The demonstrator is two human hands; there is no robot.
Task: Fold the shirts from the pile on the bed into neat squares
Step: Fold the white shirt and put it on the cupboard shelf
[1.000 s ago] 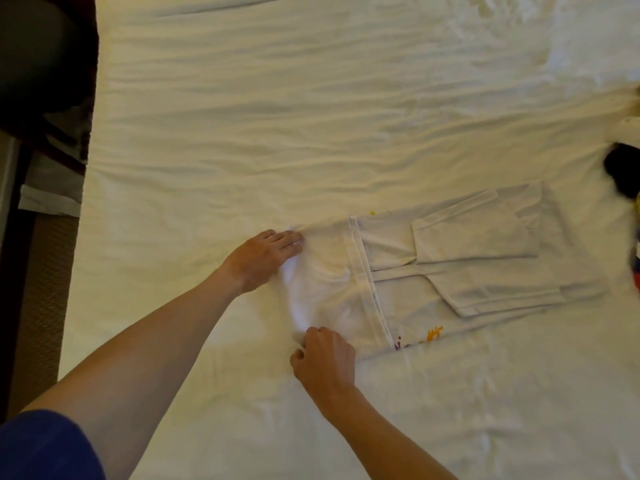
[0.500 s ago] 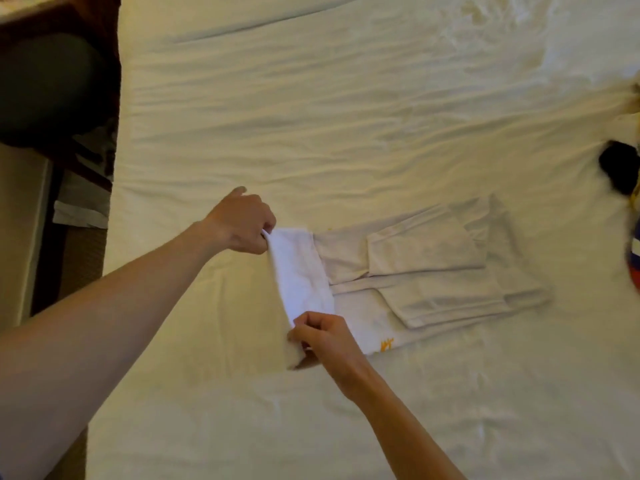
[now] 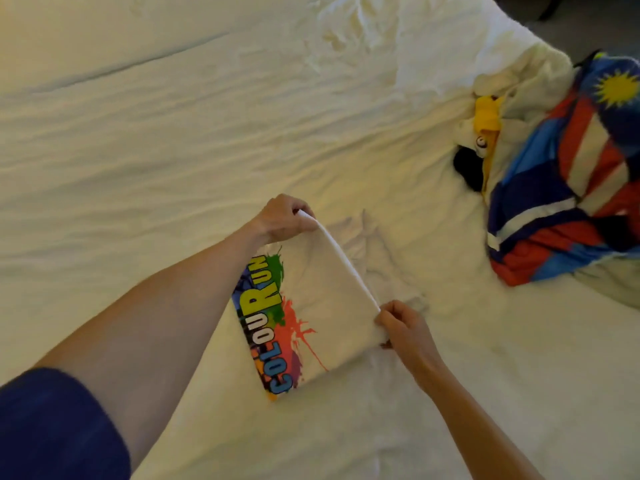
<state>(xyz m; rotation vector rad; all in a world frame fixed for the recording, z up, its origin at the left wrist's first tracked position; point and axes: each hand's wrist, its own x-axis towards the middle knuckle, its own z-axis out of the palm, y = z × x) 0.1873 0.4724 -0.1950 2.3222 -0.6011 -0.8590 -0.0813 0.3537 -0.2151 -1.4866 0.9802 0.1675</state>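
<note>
A white shirt [image 3: 329,306] with a multicoloured "Colour Run" print lies half folded in the middle of the bed. My left hand [image 3: 282,218] pinches the far corner of its raised edge. My right hand [image 3: 401,323] pinches the near corner of that same edge. The edge is stretched taut between both hands, lifted above the rest of the shirt, whose sleeves and collar end lie crumpled underneath on the right. The printed side faces up.
A pile of shirts [image 3: 561,174] sits at the right edge of the bed: a blue, red and white one with a yellow sun, a white one with yellow, something black. White wrinkled bedsheet [image 3: 173,150] spreads left and behind. Dark floor shows top right.
Both hands have carried the shirt's bottom edge from left to right over the folded sleeves, turning the printed side up. The view has swung right, showing the pile.
</note>
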